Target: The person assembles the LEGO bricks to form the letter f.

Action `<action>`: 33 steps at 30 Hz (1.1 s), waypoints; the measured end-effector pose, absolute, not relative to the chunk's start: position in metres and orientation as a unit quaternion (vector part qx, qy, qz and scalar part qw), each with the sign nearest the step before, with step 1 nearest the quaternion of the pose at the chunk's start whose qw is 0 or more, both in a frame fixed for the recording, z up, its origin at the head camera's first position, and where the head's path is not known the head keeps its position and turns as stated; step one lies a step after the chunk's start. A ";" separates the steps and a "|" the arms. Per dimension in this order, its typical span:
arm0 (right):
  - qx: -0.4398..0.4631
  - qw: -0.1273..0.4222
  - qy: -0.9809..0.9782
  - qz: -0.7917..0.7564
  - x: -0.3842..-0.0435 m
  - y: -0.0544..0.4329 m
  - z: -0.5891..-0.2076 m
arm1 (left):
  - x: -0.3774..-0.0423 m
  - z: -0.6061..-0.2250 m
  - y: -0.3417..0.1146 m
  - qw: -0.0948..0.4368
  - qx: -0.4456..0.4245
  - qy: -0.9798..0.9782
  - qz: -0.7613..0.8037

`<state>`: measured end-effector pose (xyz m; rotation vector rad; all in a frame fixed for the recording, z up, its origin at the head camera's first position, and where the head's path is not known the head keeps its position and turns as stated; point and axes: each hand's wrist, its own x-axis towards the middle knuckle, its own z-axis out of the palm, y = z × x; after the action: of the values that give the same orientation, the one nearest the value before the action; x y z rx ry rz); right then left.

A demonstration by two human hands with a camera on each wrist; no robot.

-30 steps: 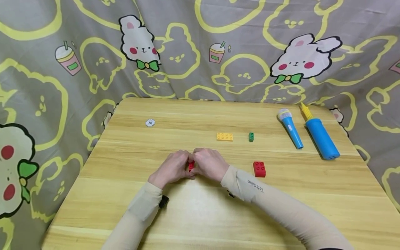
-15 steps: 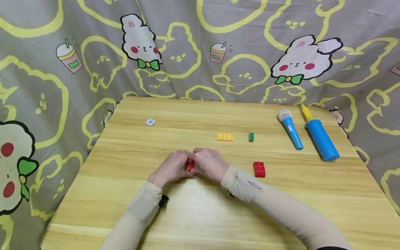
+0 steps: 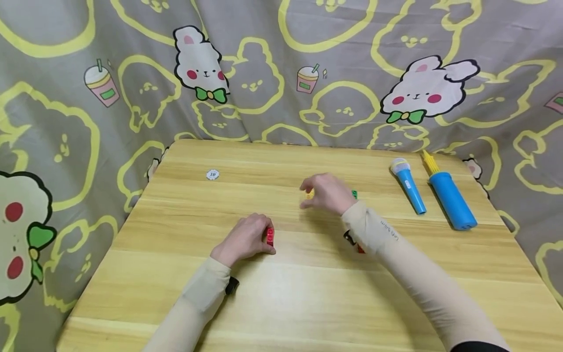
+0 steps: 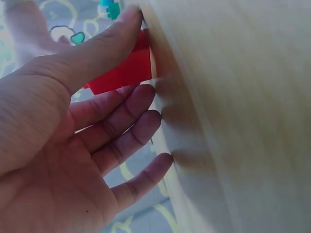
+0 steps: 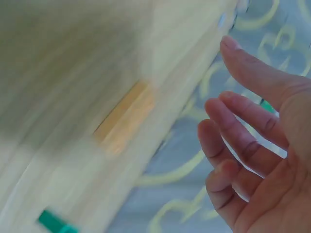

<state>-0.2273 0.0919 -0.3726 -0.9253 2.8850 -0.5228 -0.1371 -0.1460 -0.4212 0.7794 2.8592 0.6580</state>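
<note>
My left hand point(image 3: 246, 238) pinches a red toy building brick point(image 3: 270, 236) between thumb and fingers, low at the table. In the left wrist view the side of this red brick point(image 4: 126, 70) shows behind the thumb, and the other fingertips rest on the tabletop. Fingers spread and slightly bent, my right hand point(image 3: 327, 193) hovers over a yellow brick point(image 3: 310, 194) and hides most of it. The right wrist view shows nothing in that hand, with the yellow brick point(image 5: 126, 116) blurred beyond the fingertips. A green brick point(image 3: 354, 194) peeks out behind the right hand.
A second red brick point(image 3: 361, 249) is mostly covered by the right wrist. At the back right lie a blue toy microphone point(image 3: 409, 186) and a blue hand pump point(image 3: 452, 200) with a yellow nozzle. A round chip marked 10 point(image 3: 213, 174) lies back left. A patterned curtain borders the table.
My right hand has left the red brick and moved right and away from me, over the yellow brick. My left hand stays in place, still pinching the red brick.
</note>
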 end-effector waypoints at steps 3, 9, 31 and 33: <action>-0.267 0.047 0.947 -0.173 -0.247 0.110 -0.380 | -0.136 -0.421 -0.146 0.054 0.255 0.940 0.219; -0.238 0.077 0.955 -0.160 -0.261 0.127 -0.395 | -0.135 -0.422 -0.146 0.057 0.249 0.942 0.219; -0.249 0.066 0.957 -0.135 -0.269 0.124 -0.415 | -0.136 -0.421 -0.147 0.049 0.256 0.944 0.203; -0.249 0.066 0.957 -0.134 -0.269 0.124 -0.415 | -0.136 -0.421 -0.147 0.049 0.256 0.944 0.203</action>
<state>-0.2687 0.1237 -0.4146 -0.7511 2.8854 -0.4054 -0.1355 -0.1469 -0.4212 0.7809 2.8769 0.6177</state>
